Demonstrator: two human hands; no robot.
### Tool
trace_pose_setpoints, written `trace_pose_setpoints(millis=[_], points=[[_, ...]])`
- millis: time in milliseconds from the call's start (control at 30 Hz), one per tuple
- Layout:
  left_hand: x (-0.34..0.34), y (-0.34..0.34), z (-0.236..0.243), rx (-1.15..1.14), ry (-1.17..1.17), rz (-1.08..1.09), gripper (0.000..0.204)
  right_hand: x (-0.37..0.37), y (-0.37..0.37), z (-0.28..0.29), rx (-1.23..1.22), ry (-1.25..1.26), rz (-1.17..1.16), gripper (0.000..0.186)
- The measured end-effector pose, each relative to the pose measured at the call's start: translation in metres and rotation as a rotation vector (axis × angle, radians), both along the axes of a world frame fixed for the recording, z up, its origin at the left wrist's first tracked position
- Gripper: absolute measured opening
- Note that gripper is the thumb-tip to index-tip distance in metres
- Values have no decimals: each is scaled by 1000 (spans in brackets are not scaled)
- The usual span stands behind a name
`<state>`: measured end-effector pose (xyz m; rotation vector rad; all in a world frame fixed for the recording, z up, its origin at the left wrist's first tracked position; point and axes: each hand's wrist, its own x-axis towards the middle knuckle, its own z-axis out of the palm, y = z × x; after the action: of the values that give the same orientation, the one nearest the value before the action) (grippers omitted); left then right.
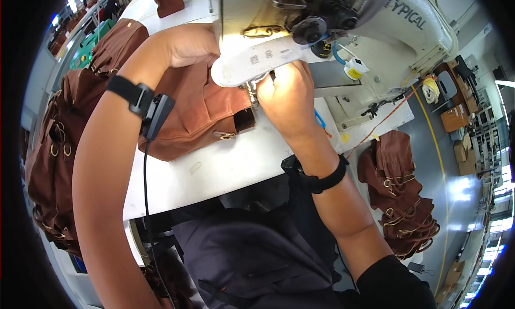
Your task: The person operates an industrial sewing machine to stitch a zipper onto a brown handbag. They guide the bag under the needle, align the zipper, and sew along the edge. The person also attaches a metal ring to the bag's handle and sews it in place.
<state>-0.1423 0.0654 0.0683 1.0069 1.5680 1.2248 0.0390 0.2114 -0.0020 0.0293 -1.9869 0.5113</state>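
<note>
At the sewing machine (394, 46), a bag (185, 113) is flanked by left hand (194, 45) (grip hidden) and curled right hand (288, 98) (hold unclear); either could be pinched by straying underneath.

Tally of hands: 2, i.e. 1 left hand (193, 45) and 1 right hand (288, 100); wrist straps (330, 180), 2, one per arm; sewing machine (413, 35), 1; white bottle (355, 68), 1. Brown bags: 1 work bag (198, 113) by the hands, 1 far bag (167, 2) near the top edge, plus 1 left heap (59, 159) and 1 right heap (399, 193), bags within each overlapping, not countable. Yellow floor line (432, 126), 1; cardboard boxes (455, 118), several, exact count unclear.
</note>
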Motion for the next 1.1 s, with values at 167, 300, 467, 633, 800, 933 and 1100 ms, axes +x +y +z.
trace_pose_setpoints(millis=[167,300,467,633,800,933,1100], points=[[17,-19,13,-154,216,235,38,26,12,5,-101,-115,93,8],[46,-34,14,-226,410,313,33,50,6,25,-739,-134,477,13],[70,-60,1,-102,553,300,20,31,-1,17,-581,-88,465,19],[111,-46,7,-100,577,379,23,36,-2,20,-545,-149,370,17],[118,-49,7,-122,587,440,24,26,-9,10,-380,-50,219,16],[107,-51,-2,-197,632,365,26,23,-9,-4,-192,35,69,17],[96,-62,-18,-184,725,427,26,24,-15,-3,-264,-60,96,15]])
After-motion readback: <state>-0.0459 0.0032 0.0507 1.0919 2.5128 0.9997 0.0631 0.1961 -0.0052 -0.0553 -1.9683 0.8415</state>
